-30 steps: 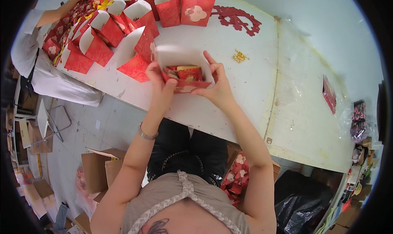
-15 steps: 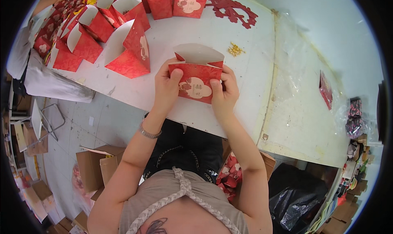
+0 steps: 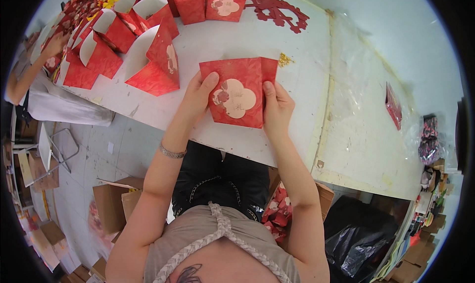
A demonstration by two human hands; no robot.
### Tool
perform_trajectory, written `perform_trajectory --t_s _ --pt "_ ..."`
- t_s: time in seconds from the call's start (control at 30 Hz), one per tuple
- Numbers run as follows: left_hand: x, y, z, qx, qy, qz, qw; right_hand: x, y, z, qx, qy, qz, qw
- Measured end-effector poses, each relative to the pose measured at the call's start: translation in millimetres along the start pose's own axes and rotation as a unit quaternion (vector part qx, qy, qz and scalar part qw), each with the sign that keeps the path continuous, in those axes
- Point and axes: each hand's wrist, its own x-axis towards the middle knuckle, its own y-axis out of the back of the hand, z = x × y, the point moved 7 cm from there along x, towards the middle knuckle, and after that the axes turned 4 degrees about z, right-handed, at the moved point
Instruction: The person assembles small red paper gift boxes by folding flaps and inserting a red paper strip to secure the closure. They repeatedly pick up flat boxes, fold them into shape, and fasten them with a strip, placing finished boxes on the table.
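Observation:
Between my hands, over the table's near edge, is a red paper gift box [image 3: 232,77] with a pale flower-shaped label on its front. My left hand [image 3: 199,92] grips its left side, thumb on the front face. On the right side, my right hand [image 3: 278,104] holds it the same way, thumb on the folded side panel. The box front faces up at me; its inside is hidden from view. Just behind its upper right corner lies a small pile of gold bits [image 3: 286,60]. A standing open red box [image 3: 156,65] is the nearest one on my left.
More open red boxes [image 3: 116,33] crowd the far left of the white table [image 3: 198,48]. Dark red cut-out pieces [image 3: 279,13] lie at the back. A co-worker's arm [image 3: 37,67] reaches in at left. Below are a cardboard carton [image 3: 109,204] and black plastic bag [image 3: 358,238].
The box has tipped so its front now faces me and its open top no longer shows. My hands have shifted slightly apart. A co-worker's arm has come into view at left.

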Motion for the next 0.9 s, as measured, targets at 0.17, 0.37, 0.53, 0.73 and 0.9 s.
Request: perform_trajectory --t_s 0.17,0.37,0.53,0.73,0.9 --pt "2.8 8.5 -2.5 0.119 -0.142 0.022 0.982 -6.9 -17.5 -34.0 0.171 0.141 0.01 0.975" --pt "-8.9 -0.4 -3.1 0.101 -0.103 0.069 0.987 -4.9 -6.5 -24.3 -0.03 0.125 0.045 0.991" --pt "-22.0 -0.2 1.2 0.253 -0.248 0.142 0.924 -10.6 -5.2 -24.7 -0.019 0.18 0.078 0.98" --pt "-9.1 -0.7 -0.6 0.181 -0.138 0.082 0.97 -6.7 0.5 -17.8 0.017 0.112 0.075 0.991" --pt "-5.5 -19.7 21.8 0.156 -0.149 0.003 0.976 -11.8 -8.8 -28.2 -0.005 0.217 0.011 0.976"
